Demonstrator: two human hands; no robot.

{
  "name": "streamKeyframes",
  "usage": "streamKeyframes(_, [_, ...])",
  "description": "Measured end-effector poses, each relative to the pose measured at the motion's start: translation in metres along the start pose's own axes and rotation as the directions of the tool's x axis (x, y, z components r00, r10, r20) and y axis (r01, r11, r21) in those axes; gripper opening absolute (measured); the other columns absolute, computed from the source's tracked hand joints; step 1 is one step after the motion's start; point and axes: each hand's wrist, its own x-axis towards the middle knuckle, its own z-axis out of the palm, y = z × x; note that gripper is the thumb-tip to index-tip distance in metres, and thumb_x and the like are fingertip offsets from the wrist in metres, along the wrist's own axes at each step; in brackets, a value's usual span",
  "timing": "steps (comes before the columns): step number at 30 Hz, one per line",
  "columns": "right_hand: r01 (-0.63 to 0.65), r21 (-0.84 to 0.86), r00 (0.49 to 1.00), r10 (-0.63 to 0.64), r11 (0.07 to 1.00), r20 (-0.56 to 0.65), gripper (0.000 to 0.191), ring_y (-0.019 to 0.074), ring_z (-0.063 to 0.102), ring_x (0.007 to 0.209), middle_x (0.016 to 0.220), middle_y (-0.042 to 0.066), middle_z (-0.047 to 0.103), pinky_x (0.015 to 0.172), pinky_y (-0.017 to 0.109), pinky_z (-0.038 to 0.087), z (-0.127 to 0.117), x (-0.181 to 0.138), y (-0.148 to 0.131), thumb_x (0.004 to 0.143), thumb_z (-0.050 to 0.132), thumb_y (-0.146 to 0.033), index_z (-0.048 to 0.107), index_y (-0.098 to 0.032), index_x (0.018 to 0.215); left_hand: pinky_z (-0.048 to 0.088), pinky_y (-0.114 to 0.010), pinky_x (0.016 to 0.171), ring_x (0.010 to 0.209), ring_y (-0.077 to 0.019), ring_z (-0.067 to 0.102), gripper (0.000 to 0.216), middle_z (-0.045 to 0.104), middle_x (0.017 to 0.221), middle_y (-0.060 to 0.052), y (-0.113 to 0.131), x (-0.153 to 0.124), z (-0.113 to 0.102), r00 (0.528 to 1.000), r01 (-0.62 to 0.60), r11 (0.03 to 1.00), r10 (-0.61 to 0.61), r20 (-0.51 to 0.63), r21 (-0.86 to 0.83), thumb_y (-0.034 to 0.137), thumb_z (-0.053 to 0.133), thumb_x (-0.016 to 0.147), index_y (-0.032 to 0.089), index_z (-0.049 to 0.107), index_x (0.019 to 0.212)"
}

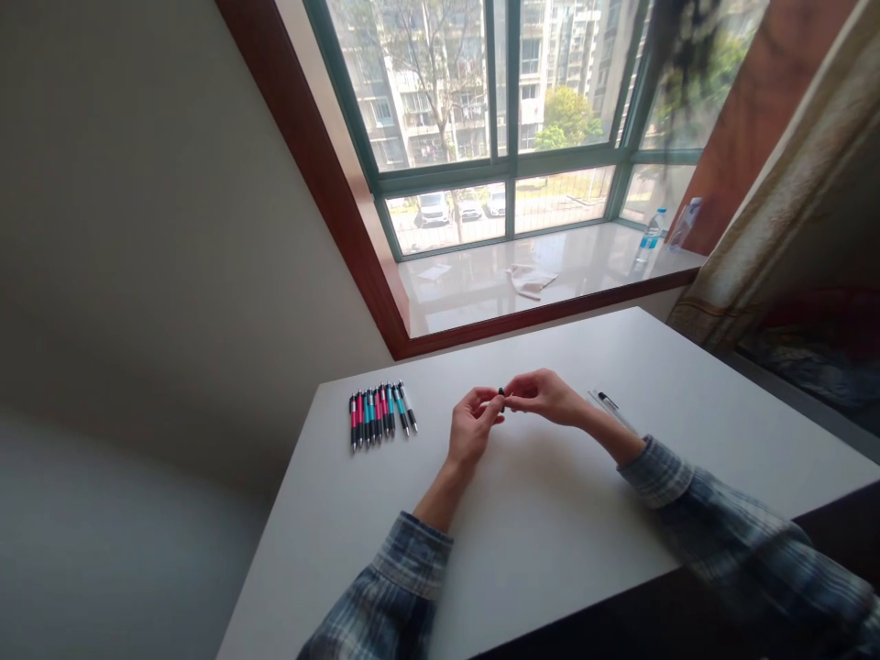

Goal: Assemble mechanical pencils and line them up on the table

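Over the middle of a white table (pixel 550 513) my left hand (pixel 473 427) and my right hand (pixel 543 396) meet fingertip to fingertip. Both are pinched on a small dark piece (pixel 501 392), too small to name. To the left of my hands, a row of several pens (pixel 379 413) with red, teal and black barrels lies side by side on the table. Behind my right wrist lie a thin clear pen part and a dark-tipped piece (pixel 609 403). Both arms wear plaid sleeves.
A wide window sill (pixel 584 275) beyond the table carries a water bottle (pixel 650 236), a folded cloth (pixel 531 280) and a paper. A curtain (pixel 770 211) hangs at the right. A plain wall stands at the left.
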Motion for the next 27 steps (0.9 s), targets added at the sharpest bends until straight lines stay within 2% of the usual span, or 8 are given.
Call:
streamKeyframes(5, [0.028, 0.134, 0.999, -0.025, 0.991, -0.022, 0.034, 0.0150, 0.062, 0.068, 0.076, 0.005, 0.073, 0.064, 0.027, 0.049, 0.0052, -0.0029, 0.0040, 0.083, 0.075, -0.048, 0.077, -0.016, 0.092, 0.059, -0.034, 0.076, 0.078, -0.0172, 0.070, 0.040, 0.072, 0.089, -0.005, 0.0019, -0.0004, 0.0010, 1.000, -0.016, 1.000, 0.017, -0.011, 0.004, 0.050, 0.077, 0.078, 0.016, 0.065, 0.095])
streamKeyframes(9, [0.028, 0.248, 0.995, -0.003, 0.968, -0.102, 0.033, 0.0146, 0.063, 0.069, 0.077, 0.004, 0.073, 0.068, 0.029, 0.052, 0.0062, -0.0017, 0.0072, 0.079, 0.080, -0.046, 0.076, -0.016, 0.094, 0.055, -0.029, 0.071, 0.072, -0.0146, 0.066, 0.035, 0.071, 0.083, -0.004, 0.0048, 0.0008, -0.0011, 0.996, -0.053, 0.997, 0.057, -0.063, 0.059, 0.046, 0.075, 0.080, 0.015, 0.066, 0.095])
streamKeyframes(15, [0.031, 0.404, 0.976, 0.060, 0.914, -0.211, 0.034, 0.0184, 0.070, 0.082, 0.091, 0.007, 0.078, 0.080, 0.034, 0.055, 0.0042, -0.0019, 0.0080, 0.070, 0.088, -0.042, 0.075, -0.018, 0.090, 0.051, -0.027, 0.072, 0.079, -0.0153, 0.066, 0.026, 0.072, 0.094, -0.005, 0.0051, -0.0009, -0.0009, 0.991, -0.085, 0.977, 0.102, -0.081, 0.194, 0.038, 0.076, 0.078, 0.016, 0.069, 0.092])
streamKeyframes(20, [0.048, 0.441, 0.971, 0.061, 0.896, -0.230, 0.033, 0.0205, 0.072, 0.086, 0.093, 0.007, 0.078, 0.084, 0.037, 0.058, 0.0049, -0.0013, 0.0099, 0.068, 0.089, -0.040, 0.075, -0.018, 0.089, 0.052, -0.028, 0.075, 0.084, -0.0177, 0.068, 0.026, 0.073, 0.095, -0.006, 0.0057, -0.0016, -0.0006, 0.992, -0.095, 0.975, 0.110, -0.064, 0.200, 0.037, 0.077, 0.077, 0.017, 0.069, 0.091])
streamKeyframes(27, [0.039, 0.447, 0.968, 0.077, 0.894, -0.239, 0.035, 0.0205, 0.072, 0.084, 0.090, 0.007, 0.077, 0.084, 0.039, 0.059, 0.0080, -0.0010, 0.0114, 0.066, 0.090, -0.041, 0.074, -0.018, 0.087, 0.052, -0.028, 0.073, 0.084, -0.0183, 0.068, 0.027, 0.074, 0.095, -0.006, 0.0074, -0.0017, -0.0004, 0.992, -0.096, 0.975, 0.111, -0.067, 0.201, 0.039, 0.078, 0.075, 0.017, 0.070, 0.090])
